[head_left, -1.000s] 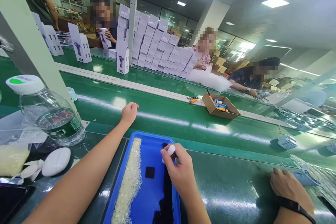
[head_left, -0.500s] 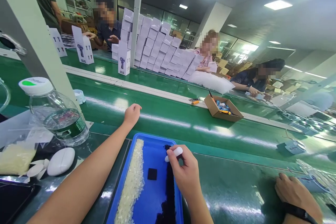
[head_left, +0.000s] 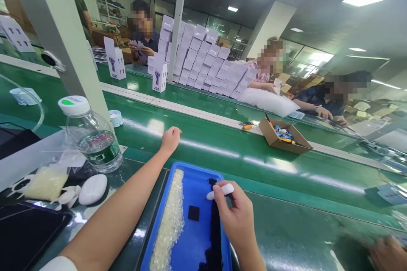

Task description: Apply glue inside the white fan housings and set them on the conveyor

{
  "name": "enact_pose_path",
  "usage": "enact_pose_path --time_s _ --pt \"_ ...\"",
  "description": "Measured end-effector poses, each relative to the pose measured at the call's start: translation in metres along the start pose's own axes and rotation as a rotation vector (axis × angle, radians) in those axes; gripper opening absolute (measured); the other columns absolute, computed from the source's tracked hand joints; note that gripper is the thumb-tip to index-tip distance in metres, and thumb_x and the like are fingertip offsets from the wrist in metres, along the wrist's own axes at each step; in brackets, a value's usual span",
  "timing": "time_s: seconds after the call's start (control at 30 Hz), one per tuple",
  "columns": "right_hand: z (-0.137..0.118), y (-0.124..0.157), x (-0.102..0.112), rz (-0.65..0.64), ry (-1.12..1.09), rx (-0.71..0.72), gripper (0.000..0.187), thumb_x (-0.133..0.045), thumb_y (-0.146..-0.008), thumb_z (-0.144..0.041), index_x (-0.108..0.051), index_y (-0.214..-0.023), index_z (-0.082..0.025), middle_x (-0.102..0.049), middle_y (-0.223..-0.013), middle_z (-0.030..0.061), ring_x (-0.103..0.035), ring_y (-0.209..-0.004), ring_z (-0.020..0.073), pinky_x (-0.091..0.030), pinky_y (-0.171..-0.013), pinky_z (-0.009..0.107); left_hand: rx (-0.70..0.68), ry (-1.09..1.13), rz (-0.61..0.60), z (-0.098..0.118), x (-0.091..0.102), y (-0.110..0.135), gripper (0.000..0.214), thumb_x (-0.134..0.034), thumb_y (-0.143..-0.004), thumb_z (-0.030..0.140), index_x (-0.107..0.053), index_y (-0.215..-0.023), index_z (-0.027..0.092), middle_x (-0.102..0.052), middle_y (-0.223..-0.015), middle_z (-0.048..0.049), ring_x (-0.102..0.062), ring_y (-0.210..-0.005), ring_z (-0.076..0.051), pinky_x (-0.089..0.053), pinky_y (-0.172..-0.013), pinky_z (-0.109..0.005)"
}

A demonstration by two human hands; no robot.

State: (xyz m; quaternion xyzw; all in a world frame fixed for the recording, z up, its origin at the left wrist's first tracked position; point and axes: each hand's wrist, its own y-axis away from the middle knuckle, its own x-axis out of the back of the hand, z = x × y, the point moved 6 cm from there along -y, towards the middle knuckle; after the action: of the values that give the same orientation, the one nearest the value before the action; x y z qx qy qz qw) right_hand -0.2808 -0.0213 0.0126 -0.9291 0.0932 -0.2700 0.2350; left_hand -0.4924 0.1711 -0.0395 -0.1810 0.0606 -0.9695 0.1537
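Observation:
My right hand (head_left: pixel 237 214) pinches a short white pen-like stick (head_left: pixel 227 189) with rounded ends, tilted over the right side of a blue tray (head_left: pixel 190 254). Below it, a strip of small black pieces (head_left: pixel 215 228) runs along the tray's right wall. Small translucent cream pieces (head_left: pixel 168 216) are heaped down the left side. Between them lies a black square (head_left: pixel 193 213), apart from both heaps. My left hand (head_left: pixel 171 140) is closed in a loose fist beyond the tray, over the green conveyor belt, with nothing visible in it.
At left stand a water bottle (head_left: pixel 92 139), a white rounded case (head_left: pixel 93 189) and a bag of cream pieces (head_left: pixel 47 183). A cardboard box (head_left: pixel 284 135) sits across the belt. Another person's hand (head_left: pixel 389 254) is at lower right. Co-workers sit beyond stacked white boxes (head_left: pixel 203 57).
The view has swung left, so everything appears further right. My hands keep nearly the same pose, the right still pinching the white stick. The other person's hand at right has shifted and is blurred.

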Motion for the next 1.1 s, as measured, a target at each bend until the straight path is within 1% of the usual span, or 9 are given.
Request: enact_pose_path --time_s 0.27,0.33,0.47,0.67,0.77,0.83,0.93,1.03,1.1 --pt "-0.007 0.008 0.007 0.083 -0.075 0.057 0.009 -0.053 -0.088 -0.021 -0.057 -0.079 -0.02 -0.058 -0.065 -0.0028 -0.056 -0.054 0.0107 -0.045 -0.054 0.022 0.011 0.001 0.007 -0.003 -0.001 -0.002 0.023 -0.038 -0.077 0.027 -0.058 -0.067 0.019 -0.049 -0.051 0.0023 -0.048 -0.054 -0.014 -0.034 -0.052 -0.025" --pt "-0.012 0.008 0.002 0.024 -0.056 0.088 0.009 -0.053 -0.087 -0.021 -0.057 -0.079 -0.02 -0.059 -0.066 -0.0024 -0.057 -0.055 0.0107 -0.045 -0.054 0.021 0.012 0.0 0.008 -0.003 -0.002 -0.002 0.023 -0.038 -0.077 0.027 -0.058 -0.066 0.02 -0.047 -0.05 0.0026 -0.048 -0.053 -0.014 -0.034 -0.052 -0.025" --pt "-0.019 0.008 -0.013 -0.179 -0.013 0.119 0.011 -0.054 -0.087 -0.022 -0.058 -0.077 -0.019 -0.06 -0.065 -0.0015 -0.057 -0.057 0.0107 -0.045 -0.055 0.02 0.005 -0.003 0.01 -0.002 -0.001 0.0 0.023 -0.038 -0.077 0.027 -0.057 -0.067 0.02 -0.046 -0.05 0.0029 -0.047 -0.053 -0.014 -0.034 -0.051 -0.025" --pt "-0.017 0.007 -0.002 -0.032 -0.013 0.115 0.009 -0.054 -0.087 -0.022 -0.058 -0.08 -0.019 -0.062 -0.066 -0.0011 -0.059 -0.058 0.0109 -0.046 -0.055 0.02 0.002 -0.005 0.001 -0.001 -0.001 0.001 0.023 -0.038 -0.077 0.027 -0.057 -0.067 0.02 -0.048 -0.052 0.0026 -0.048 -0.055 -0.014 -0.035 -0.053 -0.025" --pt "-0.015 0.006 -0.008 -0.103 0.002 0.077 0.011 -0.052 -0.087 -0.022 -0.059 -0.079 -0.018 -0.062 -0.064 -0.0012 -0.057 -0.055 0.0109 -0.045 -0.053 0.02 0.002 0.0 0.001 -0.001 -0.002 0.0 0.023 -0.039 -0.077 0.028 -0.057 -0.067 0.02 -0.048 -0.052 0.0026 -0.049 -0.055 -0.014 -0.035 -0.053 -0.025" --pt "-0.017 0.006 -0.011 -0.135 0.013 0.094 0.01 -0.054 -0.087 -0.022 -0.059 -0.079 -0.018 -0.062 -0.065 -0.0012 -0.058 -0.055 0.0107 -0.046 -0.053 0.02 0.004 0.002 0.001 -0.001 -0.002 -0.001 0.023 -0.039 -0.077 0.027 -0.057 -0.066 0.02 -0.049 -0.053 0.0022 -0.049 -0.056 -0.014 -0.035 -0.053 -0.025" --pt "-0.021 0.01 -0.002 -0.024 0.016 0.158 0.006 -0.055 -0.085 -0.02 -0.059 -0.081 -0.019 -0.062 -0.068 -0.0007 -0.059 -0.059 0.0112 -0.047 -0.056 0.02 0.006 0.003 0.003 0.0 -0.002 0.0 0.023 -0.038 -0.077 0.027 -0.057 -0.066 0.02 -0.05 -0.053 0.002 -0.05 -0.056 -0.014 -0.035 -0.054 -0.026" --pt "-0.019 0.013 0.01 0.116 -0.006 0.141 0.007 -0.053 -0.087 -0.018 -0.058 -0.082 -0.019 -0.06 -0.067 -0.002 -0.059 -0.056 0.0102 -0.046 -0.055 0.019 0.011 0.009 0.004 0.0 -0.001 0.001 0.023 -0.038 -0.077 0.027 -0.057 -0.067 0.02 -0.049 -0.053 0.0022 -0.049 -0.056 -0.014 -0.034 -0.054 -0.026" --pt "-0.017 0.013 0.006 0.079 -0.001 0.114 0.008 -0.052 -0.087 -0.019 -0.058 -0.081 -0.019 -0.06 -0.066 -0.002 -0.058 -0.056 0.0101 -0.046 -0.054 0.019 0.017 0.015 -0.001 0.0 -0.001 0.002 0.023 -0.038 -0.077 0.027 -0.057 -0.066 0.02 -0.049 -0.053 0.0023 -0.049 -0.056 -0.014 -0.034 -0.054 -0.025"
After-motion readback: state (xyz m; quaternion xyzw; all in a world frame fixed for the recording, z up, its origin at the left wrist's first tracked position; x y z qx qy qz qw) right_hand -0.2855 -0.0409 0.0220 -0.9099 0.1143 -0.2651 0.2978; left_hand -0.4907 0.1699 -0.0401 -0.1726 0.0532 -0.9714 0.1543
